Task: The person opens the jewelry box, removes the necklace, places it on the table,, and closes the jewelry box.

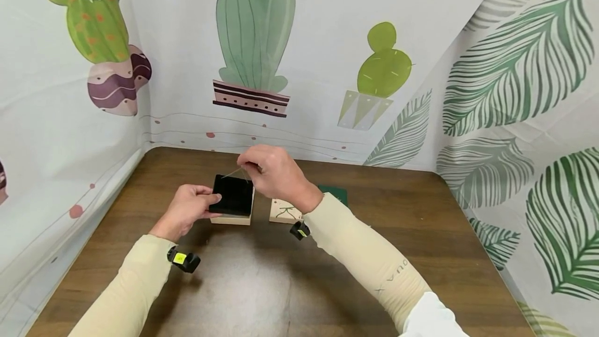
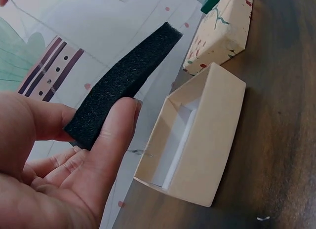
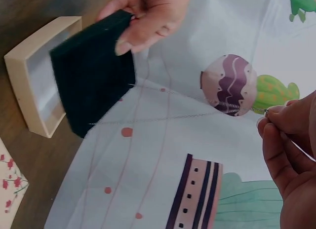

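Note:
My left hand pinches a thin square black foam pad by its edge, thumb on one face and fingers behind. Under the pad stands a cream cardboard box, its top uncovered and pale lining showing inside. Up and to the right of the pad, my right hand holds one end of a fine chain between thumb and fingertips. Two strands of it run taut from those fingertips to the pad's edge. A bit of chain also hangs by the pad's back in the left wrist view.
To the right of the box, a cream lid with a red floral and green branch print lies on the wooden table. A dark green flat piece sits behind it. A printed cloth hangs along the table's back and sides.

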The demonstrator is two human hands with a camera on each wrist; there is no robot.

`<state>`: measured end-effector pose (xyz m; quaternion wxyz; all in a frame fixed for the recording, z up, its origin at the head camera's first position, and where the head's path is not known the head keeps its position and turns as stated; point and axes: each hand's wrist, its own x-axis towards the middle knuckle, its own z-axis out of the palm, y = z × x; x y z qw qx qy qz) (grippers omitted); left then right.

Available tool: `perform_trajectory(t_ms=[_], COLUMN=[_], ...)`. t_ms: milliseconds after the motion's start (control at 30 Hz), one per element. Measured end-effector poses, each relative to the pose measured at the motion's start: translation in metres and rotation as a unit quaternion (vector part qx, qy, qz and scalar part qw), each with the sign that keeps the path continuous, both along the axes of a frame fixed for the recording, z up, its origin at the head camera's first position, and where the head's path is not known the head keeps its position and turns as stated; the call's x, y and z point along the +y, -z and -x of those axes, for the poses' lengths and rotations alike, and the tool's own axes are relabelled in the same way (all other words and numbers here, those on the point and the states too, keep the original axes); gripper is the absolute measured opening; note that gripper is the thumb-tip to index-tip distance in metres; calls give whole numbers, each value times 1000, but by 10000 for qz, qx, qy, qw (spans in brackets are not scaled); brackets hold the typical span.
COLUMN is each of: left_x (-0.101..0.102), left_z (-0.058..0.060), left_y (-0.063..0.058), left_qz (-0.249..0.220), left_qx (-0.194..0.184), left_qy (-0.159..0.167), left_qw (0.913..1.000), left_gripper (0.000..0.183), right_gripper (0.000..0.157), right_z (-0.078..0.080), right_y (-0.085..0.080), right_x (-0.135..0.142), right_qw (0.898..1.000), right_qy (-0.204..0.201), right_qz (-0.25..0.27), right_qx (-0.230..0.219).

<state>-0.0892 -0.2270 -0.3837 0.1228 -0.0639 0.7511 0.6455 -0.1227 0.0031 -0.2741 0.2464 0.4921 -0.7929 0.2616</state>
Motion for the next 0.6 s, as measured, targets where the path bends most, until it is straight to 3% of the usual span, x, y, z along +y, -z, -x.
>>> perform_trajectory(t_ms=[600], left_x=[-3], left_z=[0], left_y=[0], left_qz=[219], left_qx=[33], left_qy=[62], left_qw=[9997], left_gripper=[39], right_gripper=[19], right_z=[-1], right_y=[-21], right_x=[7], right_qw=[9983], right_qy=[-321], right_qz=[491], right_qx=[-41])
